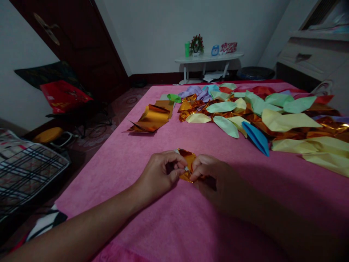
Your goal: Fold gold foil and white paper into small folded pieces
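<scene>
A small piece of shiny gold foil paper (pixel 187 156), partly folded, is held just above or on the pink cloth (pixel 141 153). My left hand (pixel 162 169) pinches its left side between thumb and fingers. On its right side, the bent fingers of my right hand (pixel 212 174) grip the paper too. My fingers cover part of the folds. Beyond my left hand lies a stack of gold foil sheets (pixel 154 118), their edges curling up. To the right, a pile of folded papers spreads out, with a blue folded paper (pixel 256 138) nearest my right hand.
Pale green (pixel 226 125), yellow (pixel 289 122) and purple folded papers (pixel 197 92) lie in the pile. A white side table (pixel 209 58) stands by the wall. At left are a chair with a red bag (pixel 64 96) and a checked cloth item (pixel 29 171).
</scene>
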`<state>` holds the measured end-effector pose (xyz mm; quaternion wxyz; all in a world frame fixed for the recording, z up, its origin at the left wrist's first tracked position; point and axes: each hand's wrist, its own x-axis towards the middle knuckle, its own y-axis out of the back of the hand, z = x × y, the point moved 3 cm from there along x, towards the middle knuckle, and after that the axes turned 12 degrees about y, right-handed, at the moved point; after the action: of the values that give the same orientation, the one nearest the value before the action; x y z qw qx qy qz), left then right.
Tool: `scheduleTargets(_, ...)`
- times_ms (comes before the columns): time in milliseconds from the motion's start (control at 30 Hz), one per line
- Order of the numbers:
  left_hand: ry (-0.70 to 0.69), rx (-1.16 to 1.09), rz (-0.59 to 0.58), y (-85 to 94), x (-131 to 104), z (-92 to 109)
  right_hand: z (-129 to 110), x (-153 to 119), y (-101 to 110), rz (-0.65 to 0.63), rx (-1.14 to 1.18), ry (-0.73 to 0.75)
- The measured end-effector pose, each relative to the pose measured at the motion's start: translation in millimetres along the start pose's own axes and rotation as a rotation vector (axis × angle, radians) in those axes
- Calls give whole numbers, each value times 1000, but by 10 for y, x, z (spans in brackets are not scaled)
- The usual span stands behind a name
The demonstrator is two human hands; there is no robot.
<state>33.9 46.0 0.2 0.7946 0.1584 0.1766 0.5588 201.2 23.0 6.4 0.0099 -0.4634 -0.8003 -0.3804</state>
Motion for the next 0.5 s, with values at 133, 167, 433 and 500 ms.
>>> scheduleTargets(133,-115,17,279,209,34,15,-29,-2,-32,-18,-100,-11)
scheduleTargets(167,-149,40,331,258,54,20,-34,-1,-39,-25,-120,-10)
scheduleTargets(433,-135,25,0,332,230,-76,-60,14,-49,-54,-166,-13)
scheduleTargets(500,-133,-10,-38,347,241,-93,-61,14,-53,-61,-173,-4)
